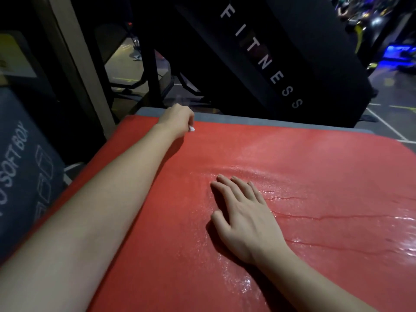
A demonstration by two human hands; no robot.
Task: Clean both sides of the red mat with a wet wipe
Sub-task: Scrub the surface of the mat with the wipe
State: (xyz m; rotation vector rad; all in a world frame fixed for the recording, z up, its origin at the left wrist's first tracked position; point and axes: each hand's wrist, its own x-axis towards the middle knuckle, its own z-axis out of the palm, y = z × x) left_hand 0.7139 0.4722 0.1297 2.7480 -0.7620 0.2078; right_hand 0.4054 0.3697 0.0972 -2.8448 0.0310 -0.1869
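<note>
The red mat [292,154] lies flat and fills most of the view, with a glossy wet sheen and thin creases on its right part. My left hand [177,119] reaches out to the mat's far left corner, fingers curled round a white wet wipe [192,129], of which only a small tip shows under the hand. My right hand [240,212] rests flat on the middle of the mat with fingers straight and slightly spread, holding nothing.
A grey pad [225,118] shows under the mat along its far edge. A dark soft box [24,167] with white lettering stands at the left. A black panel [270,57] reading FITNESS and a dark frame rise beyond the mat.
</note>
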